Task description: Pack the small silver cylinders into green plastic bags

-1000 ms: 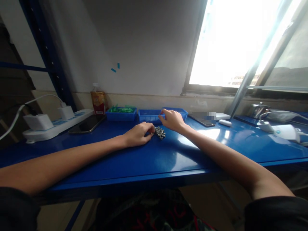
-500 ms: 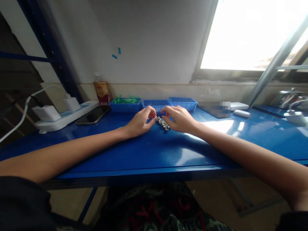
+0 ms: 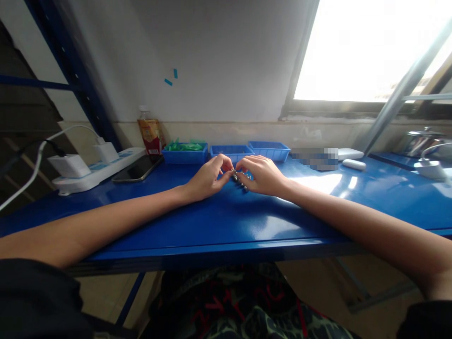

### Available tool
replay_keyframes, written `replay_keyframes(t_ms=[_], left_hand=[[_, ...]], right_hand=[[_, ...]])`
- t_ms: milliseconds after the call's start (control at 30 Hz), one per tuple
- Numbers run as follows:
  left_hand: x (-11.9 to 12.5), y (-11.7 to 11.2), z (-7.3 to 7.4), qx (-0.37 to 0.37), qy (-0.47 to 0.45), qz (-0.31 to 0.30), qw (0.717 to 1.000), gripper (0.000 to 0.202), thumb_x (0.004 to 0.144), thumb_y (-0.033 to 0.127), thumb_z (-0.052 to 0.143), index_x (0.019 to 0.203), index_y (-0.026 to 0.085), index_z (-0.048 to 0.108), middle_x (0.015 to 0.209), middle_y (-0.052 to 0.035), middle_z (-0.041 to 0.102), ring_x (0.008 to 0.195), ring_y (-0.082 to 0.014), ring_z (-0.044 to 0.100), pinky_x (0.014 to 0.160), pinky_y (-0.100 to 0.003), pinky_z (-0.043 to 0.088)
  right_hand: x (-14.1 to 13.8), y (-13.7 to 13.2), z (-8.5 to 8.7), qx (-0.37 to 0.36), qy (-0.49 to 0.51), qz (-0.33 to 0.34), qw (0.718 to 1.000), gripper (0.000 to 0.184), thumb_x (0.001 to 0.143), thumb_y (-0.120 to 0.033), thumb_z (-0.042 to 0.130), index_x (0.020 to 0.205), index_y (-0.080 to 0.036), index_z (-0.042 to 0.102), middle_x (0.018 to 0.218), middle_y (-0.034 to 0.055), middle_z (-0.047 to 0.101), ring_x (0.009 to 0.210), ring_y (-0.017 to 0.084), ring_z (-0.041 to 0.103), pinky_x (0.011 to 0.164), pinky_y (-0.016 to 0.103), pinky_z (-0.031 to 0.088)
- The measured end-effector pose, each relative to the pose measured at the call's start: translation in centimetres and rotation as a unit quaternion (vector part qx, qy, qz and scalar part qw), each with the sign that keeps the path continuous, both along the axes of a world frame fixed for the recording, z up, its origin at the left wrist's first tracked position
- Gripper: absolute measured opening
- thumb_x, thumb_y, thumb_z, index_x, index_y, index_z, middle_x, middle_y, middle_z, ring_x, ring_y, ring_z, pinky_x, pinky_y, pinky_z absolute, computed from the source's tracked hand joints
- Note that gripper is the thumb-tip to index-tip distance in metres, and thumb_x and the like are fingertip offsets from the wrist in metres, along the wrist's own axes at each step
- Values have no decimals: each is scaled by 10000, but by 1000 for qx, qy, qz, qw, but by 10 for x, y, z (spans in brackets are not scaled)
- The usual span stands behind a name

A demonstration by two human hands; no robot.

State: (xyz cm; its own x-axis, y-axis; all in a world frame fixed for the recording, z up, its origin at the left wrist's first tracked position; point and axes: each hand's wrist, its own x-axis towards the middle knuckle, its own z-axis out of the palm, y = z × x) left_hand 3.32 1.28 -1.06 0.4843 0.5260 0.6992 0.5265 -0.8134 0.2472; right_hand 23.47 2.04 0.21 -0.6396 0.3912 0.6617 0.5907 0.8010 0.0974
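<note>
Between my hands, a small pile of silvery metal screws (image 3: 245,188) lies on the blue table, partly covered by my right fingers; their exact shape is too small to make out. My left hand (image 3: 210,179) pinches a tiny metal screw (image 3: 233,171) between thumb and forefinger, at the far left end of the pile. My right hand (image 3: 264,177) is bent over the pile, thumb and forefinger closed at the same small piece, nearly touching the left fingertips. Both wrists hover low over the table.
Three blue bins line the wall: the left bin (image 3: 185,156) holds green pieces, then a middle bin (image 3: 226,149) and a right bin (image 3: 270,151). A phone (image 3: 137,169), power strip (image 3: 102,172) and drink bottle (image 3: 151,134) stand left. A white case (image 3: 354,164) lies right.
My right fingertips have closed in and come to the piece at my left fingertips. My left hand has shifted slightly right. More of the pile is now covered.
</note>
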Motion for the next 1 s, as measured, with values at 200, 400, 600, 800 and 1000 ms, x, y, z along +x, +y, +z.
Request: replay_keyframes(t_ms=[200,400,600,800,1000], left_hand=[[1,-2,2,6,0,-21,1000,111,880,244,532,959,177,491,884,-17,600,764,-123,590,685,-242,507],[-1,-2,1,5,0,-49,999,136,855,162,527,988,173,500,934,-28,578,837,-130,587,724,-247,532],[-2,0,0,21,2,-54,998,179,840,95,498,999,178,497,951,-30,567,867,-138,584,761,-267,533],[-1,1,0,21,5,-56,998,174,845,103,495,1002,176,486,957,-31,560,871,-137,577,760,-261,529],[-1,0,0,14,8,-52,999,175,845,112,496,1002,187,479,972,-35,561,882,-145,571,754,-268,532]], right_hand=[[-2,-1,-1,-40,17,18,999,142,803,-209,536,891,-158,635,824,51,672,756,183,603,709,286,407],[-7,2,-3,-234,144,50,960,132,737,-139,533,803,-137,647,667,6,642,620,123,576,606,230,419],[-8,2,-2,-327,181,90,923,143,722,-178,546,800,-121,651,655,2,628,594,107,550,587,229,416],[-9,1,-2,-341,195,95,915,140,719,-207,571,807,-118,634,636,-6,608,568,99,531,574,232,409],[-9,1,-2,-347,196,99,912,122,718,-195,566,802,-125,620,622,-12,599,553,95,525,548,224,401]])
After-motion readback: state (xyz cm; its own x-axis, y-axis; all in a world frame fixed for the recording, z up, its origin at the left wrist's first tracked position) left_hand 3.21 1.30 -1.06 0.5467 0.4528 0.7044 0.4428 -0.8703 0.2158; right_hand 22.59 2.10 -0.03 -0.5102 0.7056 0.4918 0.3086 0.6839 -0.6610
